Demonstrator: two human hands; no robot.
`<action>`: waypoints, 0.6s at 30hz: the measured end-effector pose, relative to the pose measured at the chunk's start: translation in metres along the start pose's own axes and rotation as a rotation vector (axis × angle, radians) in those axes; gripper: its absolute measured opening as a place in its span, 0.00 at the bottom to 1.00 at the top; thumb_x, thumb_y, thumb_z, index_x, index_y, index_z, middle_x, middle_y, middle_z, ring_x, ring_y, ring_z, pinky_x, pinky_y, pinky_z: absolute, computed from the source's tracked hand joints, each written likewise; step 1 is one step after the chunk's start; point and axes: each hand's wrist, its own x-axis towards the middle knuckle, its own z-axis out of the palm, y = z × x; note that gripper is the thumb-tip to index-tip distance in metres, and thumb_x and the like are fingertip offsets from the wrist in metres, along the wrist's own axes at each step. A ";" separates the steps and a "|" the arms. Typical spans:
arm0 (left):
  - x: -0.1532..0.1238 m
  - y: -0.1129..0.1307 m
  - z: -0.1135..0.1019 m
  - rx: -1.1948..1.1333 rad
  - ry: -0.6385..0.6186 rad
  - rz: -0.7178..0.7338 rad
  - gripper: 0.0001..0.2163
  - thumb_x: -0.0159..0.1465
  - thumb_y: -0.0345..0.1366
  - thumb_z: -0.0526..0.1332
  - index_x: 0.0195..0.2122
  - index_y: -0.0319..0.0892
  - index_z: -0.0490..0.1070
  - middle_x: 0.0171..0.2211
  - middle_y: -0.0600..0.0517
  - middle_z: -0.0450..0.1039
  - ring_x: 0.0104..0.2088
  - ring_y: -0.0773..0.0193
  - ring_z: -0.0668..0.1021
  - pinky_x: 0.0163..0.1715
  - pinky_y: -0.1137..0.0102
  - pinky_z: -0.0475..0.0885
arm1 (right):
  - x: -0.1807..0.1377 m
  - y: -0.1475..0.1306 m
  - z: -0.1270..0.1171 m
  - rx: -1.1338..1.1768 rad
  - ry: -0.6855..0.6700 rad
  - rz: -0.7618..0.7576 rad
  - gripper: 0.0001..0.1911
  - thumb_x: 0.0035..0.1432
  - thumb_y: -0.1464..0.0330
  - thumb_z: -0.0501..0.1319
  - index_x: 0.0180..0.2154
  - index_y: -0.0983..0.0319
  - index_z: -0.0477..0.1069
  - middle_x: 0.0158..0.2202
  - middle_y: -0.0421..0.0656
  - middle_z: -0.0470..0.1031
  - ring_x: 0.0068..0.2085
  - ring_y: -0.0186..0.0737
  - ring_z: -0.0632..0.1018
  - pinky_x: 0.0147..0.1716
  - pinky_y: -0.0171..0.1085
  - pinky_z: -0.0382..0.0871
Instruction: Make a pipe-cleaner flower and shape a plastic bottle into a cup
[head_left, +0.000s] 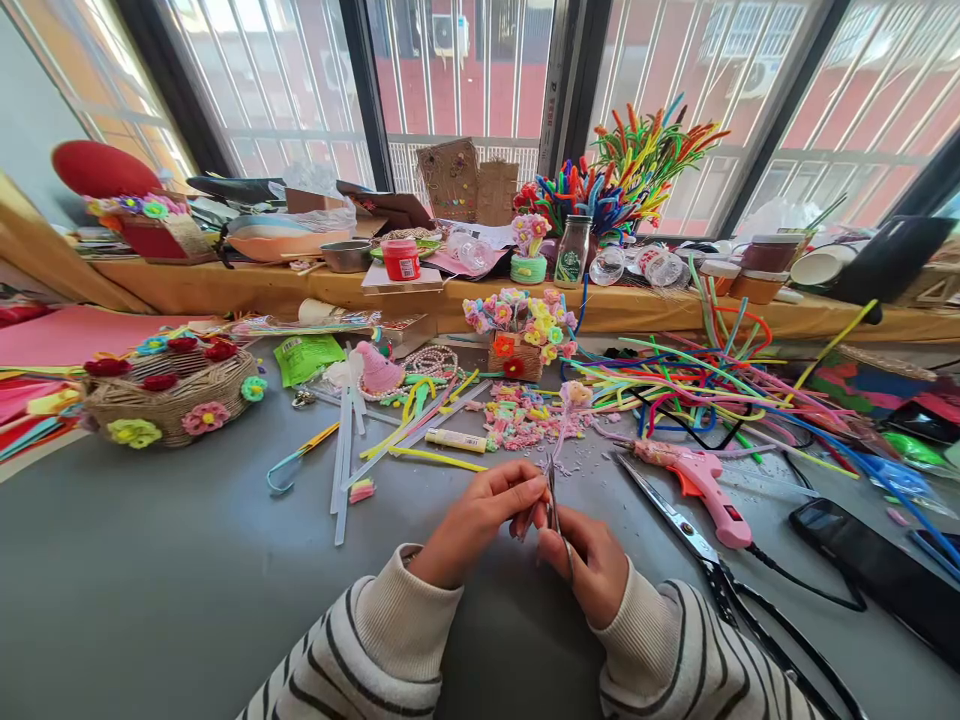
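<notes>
My right hand is closed around the handles of small scissors, whose narrow blades point up and away from me. My left hand is closed beside the blades, thumb and index finger pinched on a fuzzy lilac stem. That stem runs up to a pale pink and yellow pipe-cleaner flower. Fingers partly hide where stem and blades meet. Just beyond lie many short fuzzy pink and yellow clippings. A glue tube rests left of them.
Right of my hands lie a pink glue gun, large scissors and a black phone. Loose pipe cleaners pile up behind. Glue sticks and a twine basket are at left. A flower pot stands behind.
</notes>
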 end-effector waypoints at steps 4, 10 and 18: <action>0.000 0.000 0.000 -0.017 -0.024 -0.028 0.08 0.55 0.37 0.52 0.24 0.38 0.61 0.19 0.56 0.61 0.19 0.75 0.61 0.21 0.76 0.55 | 0.000 0.006 0.000 -0.039 0.037 -0.001 0.22 0.48 0.52 0.45 0.19 0.63 0.58 0.14 0.36 0.56 0.19 0.30 0.59 0.19 0.30 0.53; 0.001 0.001 -0.001 -0.013 -0.028 -0.041 0.08 0.54 0.38 0.52 0.23 0.38 0.61 0.19 0.56 0.60 0.18 0.75 0.60 0.20 0.76 0.55 | 0.001 0.010 0.000 -0.016 0.074 0.026 0.22 0.46 0.51 0.47 0.15 0.62 0.54 0.13 0.36 0.55 0.17 0.29 0.58 0.18 0.30 0.51; 0.000 0.002 0.000 -0.018 -0.036 -0.017 0.08 0.55 0.37 0.51 0.23 0.38 0.61 0.19 0.56 0.60 0.19 0.74 0.60 0.20 0.77 0.56 | 0.001 0.008 0.000 0.121 -0.022 0.004 0.20 0.48 0.52 0.45 0.19 0.62 0.55 0.15 0.37 0.57 0.20 0.31 0.60 0.19 0.30 0.54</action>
